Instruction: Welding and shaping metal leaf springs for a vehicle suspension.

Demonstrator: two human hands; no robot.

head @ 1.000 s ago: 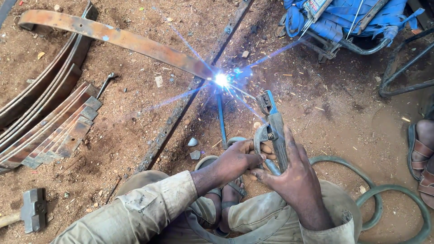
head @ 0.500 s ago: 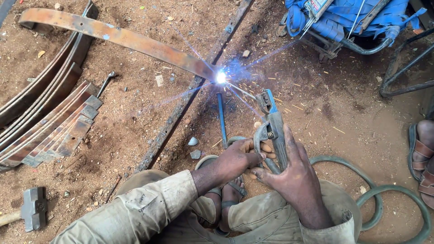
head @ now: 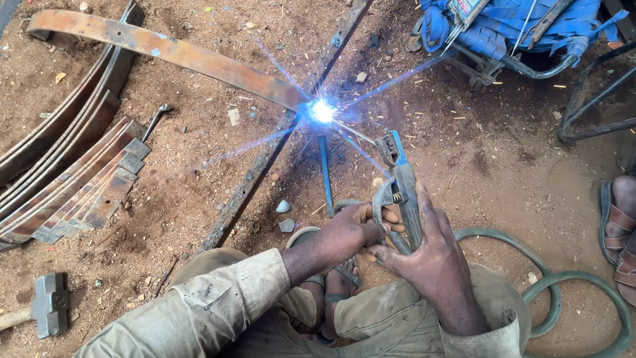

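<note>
Bare dirt floor under us — both hands, right hand and left hand, clenched on the electrode holder; we keep the arc short and steady.

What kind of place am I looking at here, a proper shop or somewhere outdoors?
Most likely an open-air welding or vehicle-spring repair yard on bare dirt ground. Stacked rusty leaf springs lie at one side, a sledgehammer rests on the earth, and both hands grip an electrode holder striking an arc.
</note>
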